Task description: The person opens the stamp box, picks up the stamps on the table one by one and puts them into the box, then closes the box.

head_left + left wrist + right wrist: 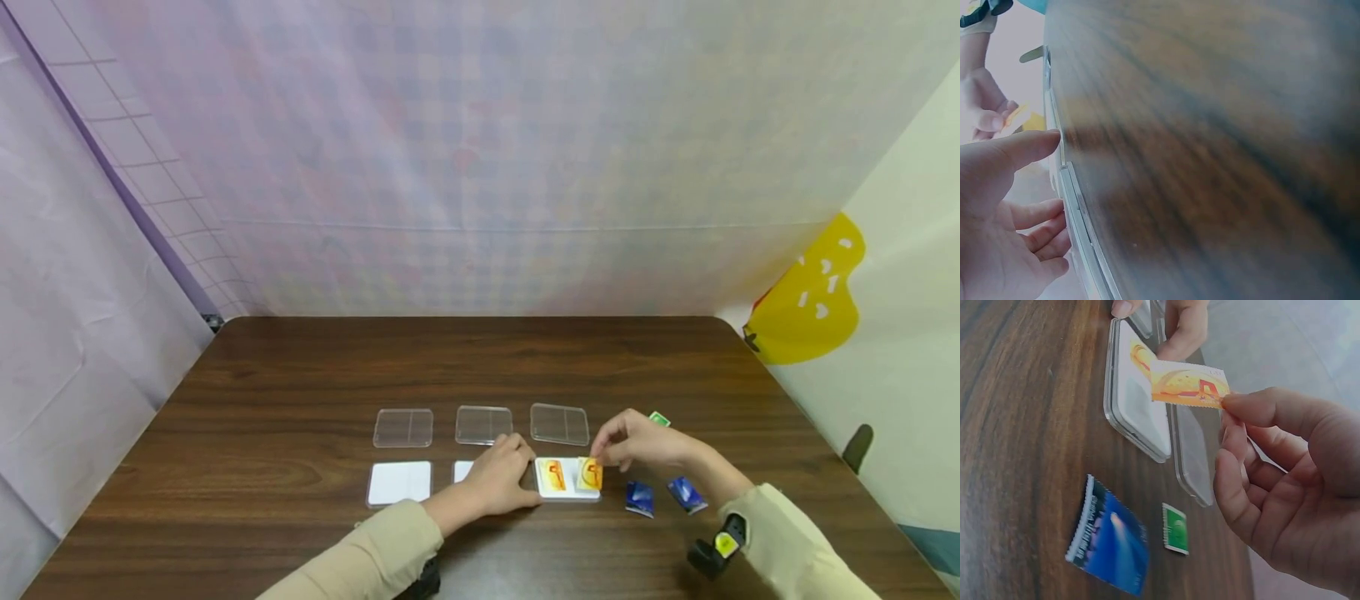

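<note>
Fingertips [1241, 407] of the right hand [637, 437] clamp an orange stamp [1191, 386] by one edge above the right half of the case [1139, 405]; in the head view, a second stamp [555, 475] lies at its nine o'clock. Spread apart, digits of the left hand [501, 479] touch the case's left side. A loosened pinch could drop the thin stamp askew; a nudge could shift the case. CHINA seems legible on a blue stamp [1116, 540], at the right hand's six o'clock; the green stamp's [1175, 528] print blurs.

I count three clear plastic lids [403, 427], three white-lined cases [400, 483], two orange stamps [553, 475], two blue stamps [640, 497] and one green stamp [1175, 529].
</note>
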Tool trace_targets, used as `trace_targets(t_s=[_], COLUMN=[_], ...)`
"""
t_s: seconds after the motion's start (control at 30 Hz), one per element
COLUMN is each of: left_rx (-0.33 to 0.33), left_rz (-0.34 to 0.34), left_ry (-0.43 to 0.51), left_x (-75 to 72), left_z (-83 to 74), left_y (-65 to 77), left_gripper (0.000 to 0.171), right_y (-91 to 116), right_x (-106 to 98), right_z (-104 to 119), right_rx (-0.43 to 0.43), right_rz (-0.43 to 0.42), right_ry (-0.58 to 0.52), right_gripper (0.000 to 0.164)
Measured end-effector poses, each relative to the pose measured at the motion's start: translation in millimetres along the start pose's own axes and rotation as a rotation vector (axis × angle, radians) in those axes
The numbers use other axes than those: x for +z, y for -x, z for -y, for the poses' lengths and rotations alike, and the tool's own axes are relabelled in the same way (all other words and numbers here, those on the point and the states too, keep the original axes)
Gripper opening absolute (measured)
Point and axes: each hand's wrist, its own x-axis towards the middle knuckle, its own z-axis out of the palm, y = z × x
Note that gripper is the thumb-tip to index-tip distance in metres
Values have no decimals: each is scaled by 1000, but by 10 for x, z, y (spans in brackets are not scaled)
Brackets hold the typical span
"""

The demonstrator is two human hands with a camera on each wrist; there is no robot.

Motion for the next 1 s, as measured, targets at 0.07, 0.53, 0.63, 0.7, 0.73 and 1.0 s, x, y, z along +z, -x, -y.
trace_targets(t_s=[0.07,0.53,0.63,0.7,0.73,1.0], left_rx=[0,-7,-8,-8,-8,-7], left_rz=[-1,-4,1,4,4,0], left_ry=[0,10,9,10,11,6], left_x=[-3,-8,-4,0,1,3], left_z=[0,-7,-6,-4,-3,1], left_y=[2,4,1,1,0,1], left_gripper=[53,52,52,52,52,53], right_y=[-32,-153,-147,-141,-140,-149], right_x=[15,159,182,195,201,220], right_z=[-46,-156,-145,-138,-139,-178], right_rx=[7,-10,-33,-50,-57,-61], right_rz=[12,-106,-131,-138,-141,-163], right_ry=[-19,133,156,165,168,214], right_gripper=[15,9,7,6,5,4])
